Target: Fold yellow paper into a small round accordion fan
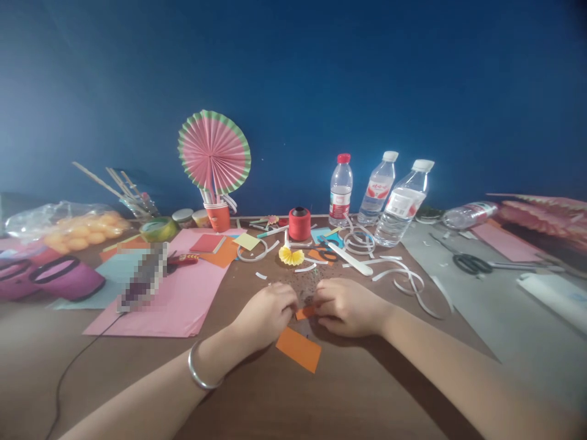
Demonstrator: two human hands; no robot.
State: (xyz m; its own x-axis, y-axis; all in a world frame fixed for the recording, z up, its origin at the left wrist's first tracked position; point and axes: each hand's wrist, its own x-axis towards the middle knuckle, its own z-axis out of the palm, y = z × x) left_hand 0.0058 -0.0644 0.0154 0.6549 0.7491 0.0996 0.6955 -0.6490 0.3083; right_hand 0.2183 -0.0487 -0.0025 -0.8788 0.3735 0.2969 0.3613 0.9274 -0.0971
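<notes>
My left hand (268, 313) and my right hand (346, 305) meet at the middle of the brown table, both with fingers curled. Between them they pinch a small orange paper piece (304, 313). A larger orange paper rectangle (298, 348) lies flat on the table just in front of my hands. A silver bangle (197, 374) sits on my left wrist. Dark specks are scattered on the table right behind my fingers.
A pink paper sheet (181, 296) lies left. Behind stand a pink-green paper fan (214, 151) in an orange cup (217, 216), a red thread spool (299, 223), a yellow paper flower (291, 255) and three upright water bottles (340, 189). White paper strips (408, 278) and black scissors (472, 264) lie right.
</notes>
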